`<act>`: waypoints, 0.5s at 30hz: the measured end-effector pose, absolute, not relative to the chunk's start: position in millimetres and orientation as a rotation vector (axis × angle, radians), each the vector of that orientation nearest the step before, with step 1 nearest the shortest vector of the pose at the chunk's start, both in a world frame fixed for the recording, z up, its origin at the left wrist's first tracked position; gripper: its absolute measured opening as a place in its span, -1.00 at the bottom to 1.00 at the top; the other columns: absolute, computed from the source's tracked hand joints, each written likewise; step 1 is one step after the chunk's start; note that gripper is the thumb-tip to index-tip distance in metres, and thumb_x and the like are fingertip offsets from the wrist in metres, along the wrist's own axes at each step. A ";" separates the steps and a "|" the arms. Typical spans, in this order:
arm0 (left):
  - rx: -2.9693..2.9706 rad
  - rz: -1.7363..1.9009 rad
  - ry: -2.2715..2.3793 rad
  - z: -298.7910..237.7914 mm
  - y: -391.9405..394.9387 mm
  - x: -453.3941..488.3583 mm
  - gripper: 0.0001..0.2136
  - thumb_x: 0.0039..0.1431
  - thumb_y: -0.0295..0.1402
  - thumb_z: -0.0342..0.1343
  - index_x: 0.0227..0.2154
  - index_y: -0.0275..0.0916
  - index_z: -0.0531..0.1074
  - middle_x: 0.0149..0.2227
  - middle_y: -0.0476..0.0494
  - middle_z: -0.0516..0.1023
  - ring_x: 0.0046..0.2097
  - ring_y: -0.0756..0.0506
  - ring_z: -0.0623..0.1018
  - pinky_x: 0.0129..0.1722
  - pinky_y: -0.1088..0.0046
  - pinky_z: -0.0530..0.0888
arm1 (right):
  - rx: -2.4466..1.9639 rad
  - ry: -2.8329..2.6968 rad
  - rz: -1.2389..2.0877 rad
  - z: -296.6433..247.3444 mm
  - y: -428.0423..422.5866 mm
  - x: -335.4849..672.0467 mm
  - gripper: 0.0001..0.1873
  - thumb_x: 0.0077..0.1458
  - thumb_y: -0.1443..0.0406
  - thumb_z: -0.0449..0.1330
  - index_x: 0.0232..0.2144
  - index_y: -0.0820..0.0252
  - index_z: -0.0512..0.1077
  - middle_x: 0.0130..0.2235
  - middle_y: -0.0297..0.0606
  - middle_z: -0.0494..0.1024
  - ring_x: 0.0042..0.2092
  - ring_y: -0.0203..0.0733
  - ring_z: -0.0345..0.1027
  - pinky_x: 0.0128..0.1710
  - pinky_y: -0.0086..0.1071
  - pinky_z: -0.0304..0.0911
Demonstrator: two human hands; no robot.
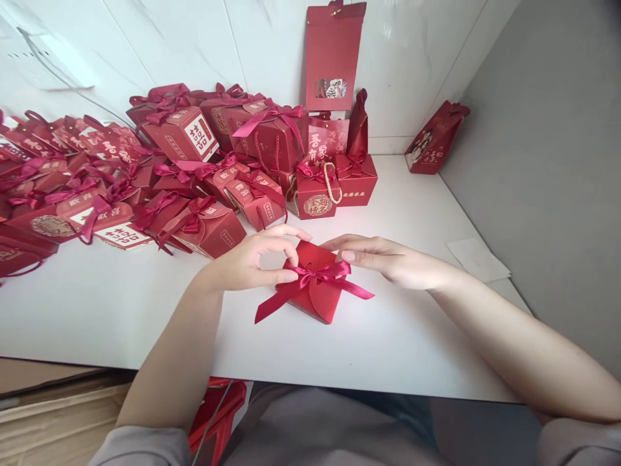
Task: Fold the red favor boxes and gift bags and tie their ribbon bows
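Sleeves [140, 446]: 2 | left hand [242, 262]: pinching 1 bow [306, 277] on 1 red box [317, 301] | right hand [388, 260]: grip unclear

Bright, diffuse light fills the view, and glare washes out the upper left of the white, grey-veined wall [272, 45]. Soft shadows lie on the smooth white tabletop [378, 349]; the magenta satin ribbon bow [306, 278] shines crisply. Wide-angle stretching and softness affect the edges, including the grey fabric shirt [310, 433].
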State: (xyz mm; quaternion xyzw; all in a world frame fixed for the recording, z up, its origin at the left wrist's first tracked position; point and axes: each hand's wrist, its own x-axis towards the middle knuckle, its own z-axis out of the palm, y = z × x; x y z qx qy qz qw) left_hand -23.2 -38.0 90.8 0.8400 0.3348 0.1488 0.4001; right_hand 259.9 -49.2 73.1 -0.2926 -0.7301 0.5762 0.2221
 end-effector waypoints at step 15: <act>2.150 0.350 0.946 92.8 -40.2 -19.9 -0.66 0.34 -0.18 0.02 -0.52 -0.27 0.31 0.27 -0.12 0.29 0.19 -0.20 0.37 0.25 0.19 0.27 | -0.959 -2.119 1.495 75.2 -54.1 258.7 -0.70 0.30 0.04 0.10 -0.33 0.08 0.45 0.12 -0.25 0.41 0.11 -0.05 0.32 0.17 -0.13 0.18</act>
